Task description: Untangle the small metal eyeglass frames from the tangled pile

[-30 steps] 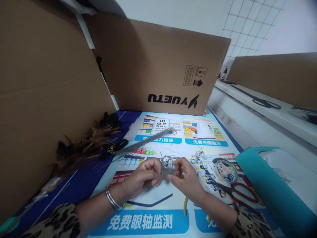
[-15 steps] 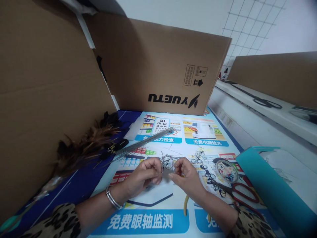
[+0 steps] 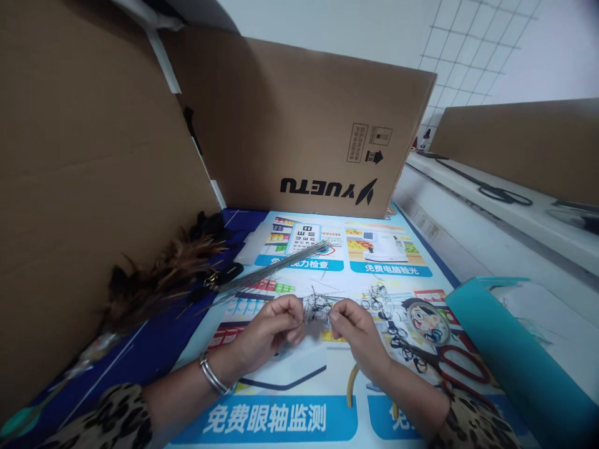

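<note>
Between my two hands is a small tangle of thin silvery wire (image 3: 317, 305), with wire ends sticking out all round. My left hand (image 3: 281, 323) is closed in a pinch at its left edge, the fingers curled inward. On the right edge, the thumb and forefinger of my right hand (image 3: 352, 324) are pressed together, with a small glint at their tips. The fingertips hide exactly where the wire is gripped. A bundle of straight thin wires (image 3: 276, 267) lies beyond my left hand. Small dark wire rings (image 3: 397, 333) lie in a cluster right of my right hand.
Red-handled scissors (image 3: 463, 363) and a round clear dish (image 3: 428, 321) lie at the right, near an open teal box (image 3: 510, 355). Brown feathers (image 3: 163, 274) and black-handled pliers (image 3: 224, 274) are at the left. Cardboard panels (image 3: 304, 125) stand behind and left.
My right thumb has drawn up against the forefinger, closing its pinch. The wire tangle has shifted slightly in shape. My left hand has hardly moved.
</note>
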Demonstrator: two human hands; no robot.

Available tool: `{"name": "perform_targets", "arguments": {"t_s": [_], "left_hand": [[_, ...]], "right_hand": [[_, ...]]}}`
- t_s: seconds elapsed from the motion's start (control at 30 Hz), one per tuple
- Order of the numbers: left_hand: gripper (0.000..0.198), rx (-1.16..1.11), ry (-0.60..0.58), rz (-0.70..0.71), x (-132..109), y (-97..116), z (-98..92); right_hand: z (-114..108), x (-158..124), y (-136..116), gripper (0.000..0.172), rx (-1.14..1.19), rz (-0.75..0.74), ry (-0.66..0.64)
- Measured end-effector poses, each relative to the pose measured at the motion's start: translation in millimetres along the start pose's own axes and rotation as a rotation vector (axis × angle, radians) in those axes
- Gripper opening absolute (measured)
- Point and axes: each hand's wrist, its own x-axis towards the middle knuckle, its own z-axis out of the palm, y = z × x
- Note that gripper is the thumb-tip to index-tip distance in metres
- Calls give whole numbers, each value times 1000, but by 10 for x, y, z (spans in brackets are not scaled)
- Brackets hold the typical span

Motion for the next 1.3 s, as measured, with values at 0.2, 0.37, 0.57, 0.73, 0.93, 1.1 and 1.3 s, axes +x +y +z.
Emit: {"name": "perform_targets", "arguments": {"t_s": [0.2,0.37,0.57,0.73,0.93,1.1,1.3], "left_hand": [[13,350,146,69,21,25,-31],[8,834,104,223,-10,96,26],[4,1110,86,414,-14,53,76],[6,1127,41,438,5,37,25],[15,1203,-14,545,-6,32,-51],[19,1259,0,593,6,29,-95],[10,1260,110,537,34,50,-87]], "right_hand": [[19,2,28,15,100,95,-19],[70,-23,47,17,134,124,-8],[99,-52,54,16,155,120,-7],[96,-50,45,13,135,120,-2],[75,-40,52,12,132,141,0],[75,-46,54,14,107,159,-4],[76,-56,46,15,105,164,-29]]}}
